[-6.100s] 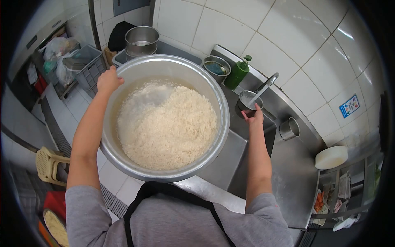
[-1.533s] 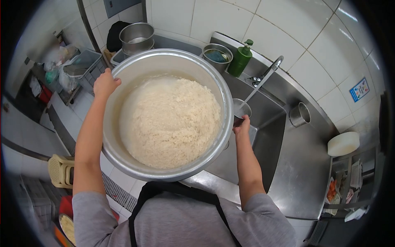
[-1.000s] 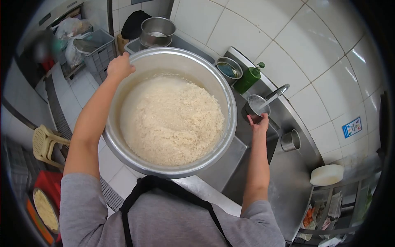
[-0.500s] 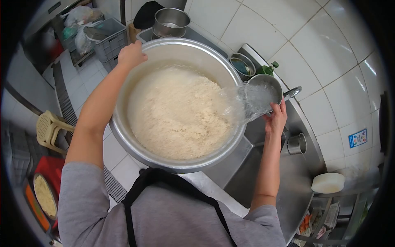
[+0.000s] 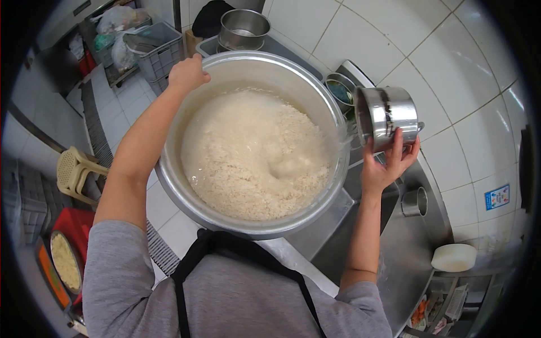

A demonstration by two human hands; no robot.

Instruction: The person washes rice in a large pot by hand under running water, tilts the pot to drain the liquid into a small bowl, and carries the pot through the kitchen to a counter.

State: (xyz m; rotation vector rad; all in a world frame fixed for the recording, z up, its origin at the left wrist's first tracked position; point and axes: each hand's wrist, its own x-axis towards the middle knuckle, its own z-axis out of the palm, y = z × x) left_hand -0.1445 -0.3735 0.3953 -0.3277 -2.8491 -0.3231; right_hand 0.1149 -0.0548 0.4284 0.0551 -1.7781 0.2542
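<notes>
Right grip holds pot (tilted) beside basin.

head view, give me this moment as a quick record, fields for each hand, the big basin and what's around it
left hand: gripping the rim of the large metal basin
right hand: holding a steel container, tipped sideways, mouth toward the basin
basin contents: rice and cloudy water
right of basin: sink, with a small steel cup on the counter beyond
behind basin: steel pot
floor, left: plastic stool
</notes>
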